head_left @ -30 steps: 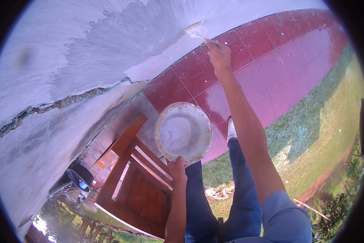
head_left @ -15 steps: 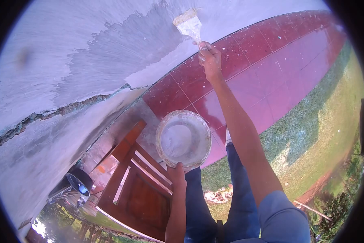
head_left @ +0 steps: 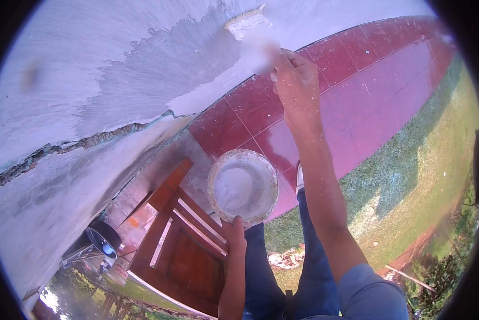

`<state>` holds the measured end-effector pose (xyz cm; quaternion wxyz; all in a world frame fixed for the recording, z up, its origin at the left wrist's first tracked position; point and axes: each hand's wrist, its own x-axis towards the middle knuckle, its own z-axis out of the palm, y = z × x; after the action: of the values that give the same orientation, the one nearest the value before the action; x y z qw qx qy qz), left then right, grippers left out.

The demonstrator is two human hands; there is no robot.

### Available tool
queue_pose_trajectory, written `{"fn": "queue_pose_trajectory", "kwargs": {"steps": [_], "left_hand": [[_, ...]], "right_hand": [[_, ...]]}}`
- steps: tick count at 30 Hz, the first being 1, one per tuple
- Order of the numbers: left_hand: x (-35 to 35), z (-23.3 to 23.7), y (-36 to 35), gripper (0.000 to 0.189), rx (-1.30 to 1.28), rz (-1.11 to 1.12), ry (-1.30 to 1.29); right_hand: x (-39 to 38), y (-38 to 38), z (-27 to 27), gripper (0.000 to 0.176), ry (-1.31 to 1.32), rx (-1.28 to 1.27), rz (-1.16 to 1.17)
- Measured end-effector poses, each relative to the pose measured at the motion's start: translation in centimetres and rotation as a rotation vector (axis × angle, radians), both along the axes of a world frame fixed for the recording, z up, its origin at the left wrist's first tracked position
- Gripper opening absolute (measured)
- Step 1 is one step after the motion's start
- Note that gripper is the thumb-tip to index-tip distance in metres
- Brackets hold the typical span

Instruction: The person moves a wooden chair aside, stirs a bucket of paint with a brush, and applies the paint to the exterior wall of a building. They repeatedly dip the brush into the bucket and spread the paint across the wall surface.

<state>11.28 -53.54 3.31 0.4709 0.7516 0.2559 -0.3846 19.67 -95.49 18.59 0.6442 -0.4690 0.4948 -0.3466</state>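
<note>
My right hand (head_left: 298,80) is closed round the handle of a wide paintbrush (head_left: 248,26); a blurred smudge hides part of the handle. The white-coated brush is against or very close to the pale wall (head_left: 143,48), by a darker, wet-looking patch (head_left: 165,69). Lower down, my left hand (head_left: 234,232) grips the rim of a round, paint-crusted bucket (head_left: 274,194). Whitish paint (head_left: 234,186) lies inside the bucket.
A wooden chair (head_left: 191,256) stands just left of the bucket. Along the wall runs a red tiled floor (head_left: 335,58), with grass (head_left: 378,176) beyond it. A jagged crack (head_left: 90,143) crosses the wall. A dark round container (head_left: 103,237) is at lower left.
My right hand has come nearer to me and a little to the right, its arm swinging with it. The brush head has tilted and a blur now covers its handle. The bucket has barely shifted.
</note>
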Motion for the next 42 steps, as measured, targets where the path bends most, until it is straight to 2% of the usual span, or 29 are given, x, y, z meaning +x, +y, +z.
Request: {"fn": "queue_pose_trajectory", "kwargs": {"steps": [1,3,4,6,8,10,12,14,15,17,18,20,22,23,24,28,30,31,32,34,35,37,38,40,42], "left_hand": [[0.0,0.2,-0.1,0.066,-0.002,0.015,0.004],[0.4,1.2,-0.7,0.066,-0.011,0.028,0.008],[0.6,2.2,-1.2,0.067,-0.012,0.015,0.001],[1.1,3.1,-1.7,0.067,-0.028,0.009,-0.004],[1.4,3.3,-1.4,0.069,-0.069,0.058,-0.049],[1.9,3.6,-1.5,0.071,-0.125,0.099,-0.030],[2.1,1.5,0.6,0.073,-0.133,0.096,-0.054],[3.1,1.5,0.7,0.075,-0.188,0.085,-0.091],[3.5,2.4,0.4,0.075,-0.178,0.137,-0.068],[4.3,5.1,-0.2,0.073,-0.158,0.214,-0.015],[4.4,4.4,0.6,0.072,-0.176,0.210,-0.036],[4.5,3.5,1.6,0.072,-0.225,0.227,-0.082],[4.3,3.0,2.2,0.073,-0.189,0.220,-0.124],[4.9,5.1,1.0,0.072,-0.175,0.254,-0.080],[5.4,7.3,-0.2,0.072,-0.157,0.289,-0.038],[3.4,4.1,2.2,0.070,-0.155,0.301,-0.085],[2.0,3.2,2.9,0.069,-0.096,0.235,-0.139],[1.7,5.3,1.5,0.070,-0.102,0.276,-0.107],[0.6,3.5,2.9,0.070,-0.094,0.269,-0.104],[-2.0,-1.7,5.9,0.071,-0.154,0.300,-0.060],[-2.6,-2.0,5.1,0.071,-0.149,0.299,-0.065],[-4.1,-2.1,4.0,0.072,-0.153,0.265,-0.188],[-4.5,-1.0,2.8,0.072,-0.138,0.262,-0.196],[-5.2,1.3,0.2,0.075,-0.158,0.293,-0.042],[-5.9,2.4,-1.7,0.076,-0.136,0.272,-0.037]], "right_hand": [[-0.4,0.5,2.0,0.031,0.000,-0.009,0.000],[-1.0,1.4,4.6,0.025,-0.260,0.007,-0.070],[-1.0,1.3,4.6,0.025,-0.261,-0.002,-0.069],[-0.5,1.4,2.7,0.022,-0.434,-0.074,-0.088],[1.5,1.0,-2.7,0.023,-0.407,-0.020,-0.077],[1.9,0.9,-11.9,0.025,-0.402,0.170,-0.021],[0.3,2.0,-16.6,0.023,-0.096,0.275,-0.040],[-0.9,3.2,-15.6,0.025,0.083,0.245,0.038],[-1.0,3.9,-14.6,0.025,0.088,0.228,0.050],[-1.1,5.4,-9.1,0.023,-0.079,0.165,0.032],[-1.3,6.3,-6.7,0.023,-0.065,0.153,0.051],[-0.9,7.5,-2.0,0.022,-0.151,-0.074,0.135],[0.3,9.3,1.8,0.021,-0.152,-0.169,0.182],[0.6,9.9,2.7,0.020,-0.159,-0.242,0.210],[0.7,9.6,2.4,0.020,-0.153,-0.244,0.211],[1.2,7.1,-0.9,0.025,-0.251,-0.199,0.203],[-0.9,5.7,-2.8,0.027,-0.303,0.120,0.099],[-2.0,4.6,-4.2,0.028,-0.315,0.238,0.070],[-2.9,3.7,-5.7,0.028,-0.313,0.245,0.061],[-4.6,1.6,-7.9,0.028,-0.219,0.415,0.036],[-5.4,0.6,-7.9,0.028,-0.223,0.420,0.036],[-6.7,-0.5,-7.9,0.024,-0.090,0.228,0.151],[-6.6,-0.4,-6.9,0.024,-0.097,0.243,0.149],[-6.2,0.3,-4.4,0.026,0.053,-0.304,0.392],[-4.4,1.8,0.0,0.030,0.053,-0.526,0.592]]}}
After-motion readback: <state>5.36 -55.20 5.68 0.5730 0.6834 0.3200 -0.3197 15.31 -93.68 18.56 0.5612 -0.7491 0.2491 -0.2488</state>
